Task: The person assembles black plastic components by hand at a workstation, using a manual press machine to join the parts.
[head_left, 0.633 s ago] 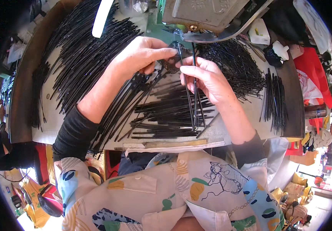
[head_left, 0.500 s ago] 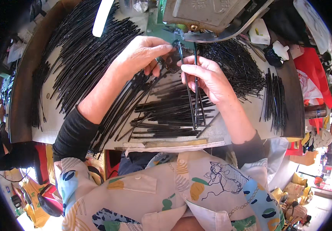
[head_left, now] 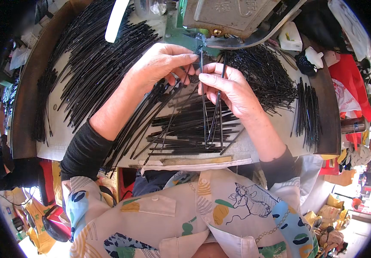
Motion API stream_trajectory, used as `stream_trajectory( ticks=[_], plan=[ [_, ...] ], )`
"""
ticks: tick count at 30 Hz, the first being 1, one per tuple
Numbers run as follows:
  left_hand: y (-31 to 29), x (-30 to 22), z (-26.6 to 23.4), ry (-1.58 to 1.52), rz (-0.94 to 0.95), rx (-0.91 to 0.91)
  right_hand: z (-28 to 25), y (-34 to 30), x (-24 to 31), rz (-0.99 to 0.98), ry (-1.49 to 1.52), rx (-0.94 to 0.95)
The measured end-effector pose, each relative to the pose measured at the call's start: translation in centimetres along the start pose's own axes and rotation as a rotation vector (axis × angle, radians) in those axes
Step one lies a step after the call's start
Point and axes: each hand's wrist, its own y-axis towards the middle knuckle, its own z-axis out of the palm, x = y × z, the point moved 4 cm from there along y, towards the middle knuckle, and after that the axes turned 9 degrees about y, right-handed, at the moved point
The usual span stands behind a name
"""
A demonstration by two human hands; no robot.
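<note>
My right hand (head_left: 226,88) pinches several thin black rods (head_left: 206,116), like umbrella ribs, between thumb and fingers. They hang down steeply over the table, and their lower parts meet in narrow V shapes. Just left of it, my left hand (head_left: 164,64) is closed, thumb against forefinger beside the upper part of one rod. A slim dark rod slants down from its fingers. Both hands are right in front of a machine with a green base (head_left: 174,30) and a grey metal housing (head_left: 222,17). Below them lies a pile of black rods (head_left: 181,129).
A large heap of black rods (head_left: 103,56) covers the table's left side. Behind my right hand is a tangled heap of jointed rods (head_left: 263,77); farther right lies a small bundle (head_left: 307,114). A white box (head_left: 289,36) stands at back right. Brown boards (head_left: 26,94) edge the table.
My left hand has moved slightly right, and a slanting rod now shows below its fingers. The rods in my right hand have spread apart at the top and shifted left at the bottom.
</note>
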Motion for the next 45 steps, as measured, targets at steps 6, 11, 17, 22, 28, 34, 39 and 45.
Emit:
stream_trajectory(
  ticks=[6,11,17,22,28,34,39,45],
  plan=[
    [0.1,0.2,-0.1,0.007,-0.005,-0.023,-0.1,0.0,0.1,-0.004,0.014,-0.007],
    [0.0,-0.1,0.3,0.014,0.021,-0.015,0.0,0.2,-0.1,0.003,0.021,0.005],
    [0.4,-0.1,0.3,-0.037,0.035,0.013,-0.2,0.4,0.4,-0.022,0.002,0.008],
    [1.0,0.1,0.5,-0.067,0.017,-0.022,-0.4,0.8,0.8,-0.052,-0.032,-0.036],
    [1.2,0.1,0.7,-0.023,0.034,-0.06,-0.4,1.1,0.4,-0.051,-0.059,-0.052],
    [1.3,0.2,0.2,-0.074,0.008,-0.038,-0.2,1.1,0.3,-0.017,0.043,-0.053],
    [1.1,0.3,0.4,-0.087,-0.018,-0.032,0.2,0.7,0.2,0.015,0.153,-0.061],
    [1.1,-0.3,0.4,0.0,0.039,-0.064,-0.3,0.4,0.4,-0.004,0.143,-0.077]
  ],
)
